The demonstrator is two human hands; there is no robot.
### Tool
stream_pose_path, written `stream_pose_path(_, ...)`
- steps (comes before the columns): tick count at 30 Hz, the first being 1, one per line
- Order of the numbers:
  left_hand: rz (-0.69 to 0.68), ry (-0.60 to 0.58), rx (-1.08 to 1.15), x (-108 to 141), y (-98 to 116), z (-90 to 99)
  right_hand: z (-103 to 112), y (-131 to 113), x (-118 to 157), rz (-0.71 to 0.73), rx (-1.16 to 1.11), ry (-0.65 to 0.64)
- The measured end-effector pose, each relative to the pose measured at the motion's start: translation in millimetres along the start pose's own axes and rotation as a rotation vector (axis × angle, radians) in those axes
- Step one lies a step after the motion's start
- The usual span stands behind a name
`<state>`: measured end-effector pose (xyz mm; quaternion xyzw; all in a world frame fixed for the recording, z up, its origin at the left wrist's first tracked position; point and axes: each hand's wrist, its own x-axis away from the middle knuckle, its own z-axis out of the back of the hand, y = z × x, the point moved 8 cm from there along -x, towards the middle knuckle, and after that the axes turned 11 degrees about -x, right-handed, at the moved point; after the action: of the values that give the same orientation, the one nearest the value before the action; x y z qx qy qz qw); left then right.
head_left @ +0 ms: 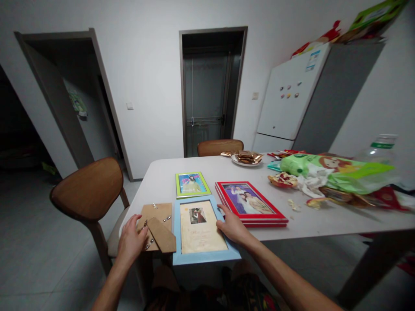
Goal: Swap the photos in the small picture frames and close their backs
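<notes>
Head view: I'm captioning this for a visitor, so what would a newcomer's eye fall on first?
Probably the light blue frame at the near edge of the table, with the right hand on its right side. The stacked red frames lie right of it, and a bright green bag sprawls farther right.
</notes>
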<state>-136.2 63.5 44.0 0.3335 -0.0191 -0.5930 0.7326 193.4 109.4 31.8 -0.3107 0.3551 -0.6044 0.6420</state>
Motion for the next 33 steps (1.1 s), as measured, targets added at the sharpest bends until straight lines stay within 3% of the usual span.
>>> stream_pose_path(2,-0.099,0.031,0.054,14,34,-2.9,-3,3,5,-0.107,-0.311,-0.058)
stream_pose_path(4,-0.212,-0.018,0.128,33,75,-12.7,-6,-3,11,-0.16,-0.576,-0.118)
stream_pose_path(8,-0.462,-0.156,0.216,72,156,-32.7,-2,-29,19,-0.1,-0.773,-0.133)
stream_pose_path(11,-0.59,-0.109,0.207,84,189,-30.9,0,-40,21,-0.084,-0.818,-0.128)
stream_pose_path(13,-0.62,-0.045,0.195,82,194,-22.2,0,-39,17,-0.092,-0.814,-0.13)
stream_pose_path(16,-0.494,0.058,0.196,66,173,-1.4,2,-26,9,-0.093,-0.599,-0.103)
stream_pose_path(21,-0.122,0.182,0.15,46,93,26.4,4,-14,1,0.106,0.081,-0.021)
stream_pose_path(24,0.002,0.133,0.07,49,50,20.1,-7,-8,2,0.157,0.328,-0.035)
stream_pose_path(26,0.023,0.091,0.034,54,32,11.5,-12,-5,3,0.152,0.442,-0.03)
stream_pose_path(33,0.062,-0.03,-0.153,64,16,-6.6,-17,-5,4,0.155,0.575,-0.019)
